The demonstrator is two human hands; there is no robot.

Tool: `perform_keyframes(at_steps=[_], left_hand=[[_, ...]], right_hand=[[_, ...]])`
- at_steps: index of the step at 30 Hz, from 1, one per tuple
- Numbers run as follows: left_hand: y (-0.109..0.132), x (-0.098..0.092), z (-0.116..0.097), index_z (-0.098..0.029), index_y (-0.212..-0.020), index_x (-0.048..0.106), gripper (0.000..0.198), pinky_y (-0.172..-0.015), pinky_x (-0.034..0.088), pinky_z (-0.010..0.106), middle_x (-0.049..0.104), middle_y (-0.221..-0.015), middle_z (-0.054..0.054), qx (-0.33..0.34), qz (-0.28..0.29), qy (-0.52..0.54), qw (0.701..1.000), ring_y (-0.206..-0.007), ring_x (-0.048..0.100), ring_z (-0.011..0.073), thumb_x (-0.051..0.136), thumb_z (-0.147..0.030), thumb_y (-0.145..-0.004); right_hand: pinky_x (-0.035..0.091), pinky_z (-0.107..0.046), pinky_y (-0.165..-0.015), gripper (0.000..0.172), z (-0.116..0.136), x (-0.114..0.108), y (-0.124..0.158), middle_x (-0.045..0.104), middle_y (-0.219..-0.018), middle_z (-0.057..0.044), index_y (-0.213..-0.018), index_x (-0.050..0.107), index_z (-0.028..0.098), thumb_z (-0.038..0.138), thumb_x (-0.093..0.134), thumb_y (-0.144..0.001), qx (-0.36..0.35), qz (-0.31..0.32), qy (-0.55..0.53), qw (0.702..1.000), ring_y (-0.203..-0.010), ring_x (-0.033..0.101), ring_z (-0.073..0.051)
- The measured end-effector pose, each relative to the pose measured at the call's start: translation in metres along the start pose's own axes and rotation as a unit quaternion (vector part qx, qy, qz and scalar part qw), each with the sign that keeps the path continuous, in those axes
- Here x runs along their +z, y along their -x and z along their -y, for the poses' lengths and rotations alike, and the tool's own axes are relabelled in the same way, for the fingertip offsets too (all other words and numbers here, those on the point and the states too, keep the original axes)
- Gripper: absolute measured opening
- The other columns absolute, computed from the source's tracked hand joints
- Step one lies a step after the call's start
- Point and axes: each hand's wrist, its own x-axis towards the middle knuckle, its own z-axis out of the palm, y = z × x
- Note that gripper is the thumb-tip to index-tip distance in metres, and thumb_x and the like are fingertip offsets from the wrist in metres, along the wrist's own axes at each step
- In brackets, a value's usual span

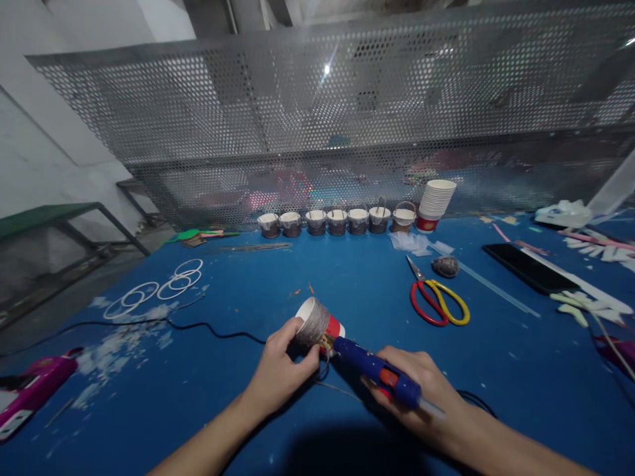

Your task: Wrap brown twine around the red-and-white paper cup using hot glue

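Observation:
My left hand grips a red-and-white paper cup lying on its side, partly wrapped in grey twine. My right hand is closed around a blue hot glue gun with an orange trigger. The gun's nozzle touches the cup's wrapped side. A clear glue stick pokes out of the gun's rear. A loose strand of twine trails from the cup across the blue table between my hands.
Several twine-wrapped cups line the far edge beside a stack of paper cups. Red-and-yellow scissors, a twine ball, a phone, white rings, a pink object and a black cord lie around.

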Motion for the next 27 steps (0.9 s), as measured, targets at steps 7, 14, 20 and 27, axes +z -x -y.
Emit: perform_keyframes(at_steps=[7, 14, 20, 27], left_hand=[[-0.001, -0.003, -0.001, -0.017, -0.075, 0.061, 0.011, -0.061, 0.047, 0.025, 0.063, -0.068, 0.0, 0.009, 0.009, -0.001, 1.0, -0.062, 0.058, 0.014, 0.05, -0.02, -0.073], [-0.001, -0.004, 0.001, -0.017, -0.073, 0.06, 0.009, -0.061, 0.048, 0.024, 0.064, -0.069, 0.001, 0.034, 0.002, 0.012, 0.999, -0.062, 0.057, 0.0141, 0.051, -0.02, -0.072], [0.0, -0.004, 0.002, -0.018, -0.075, 0.062, 0.011, -0.061, 0.048, 0.025, 0.063, -0.068, 0.001, 0.019, 0.012, 0.022, 1.0, -0.061, 0.057, 0.0143, 0.052, -0.021, -0.071], [-0.001, -0.007, 0.001, -0.018, -0.075, 0.061, 0.013, -0.061, 0.048, 0.024, 0.063, -0.068, 0.001, 0.015, 0.025, 0.027, 0.999, -0.061, 0.057, 0.0142, 0.051, -0.022, -0.069]], right_hand=[[0.034, -0.022, -0.046, 0.021, 0.004, -0.004, -0.002, 0.06, -0.058, 0.0, -0.071, 0.057, 0.017, 0.028, 0.05, -0.087, 0.026, 0.002, 0.0, 1.0, -0.045, 0.048, -0.009], [0.036, -0.021, -0.046, 0.024, 0.006, -0.008, -0.004, 0.055, -0.056, 0.001, -0.066, 0.052, 0.019, 0.032, 0.051, -0.087, 0.07, -0.009, -0.061, 0.996, -0.046, 0.046, -0.009], [0.037, -0.022, -0.047, 0.024, 0.005, -0.008, -0.004, 0.056, -0.057, 0.001, -0.066, 0.054, 0.019, 0.032, 0.053, -0.086, 0.082, -0.007, -0.073, 0.994, -0.047, 0.046, -0.009], [0.036, -0.022, -0.044, 0.028, 0.008, -0.012, -0.006, 0.052, -0.054, 0.003, -0.061, 0.049, 0.019, 0.035, 0.056, -0.083, 0.122, -0.006, -0.113, 0.986, -0.046, 0.045, -0.009]])
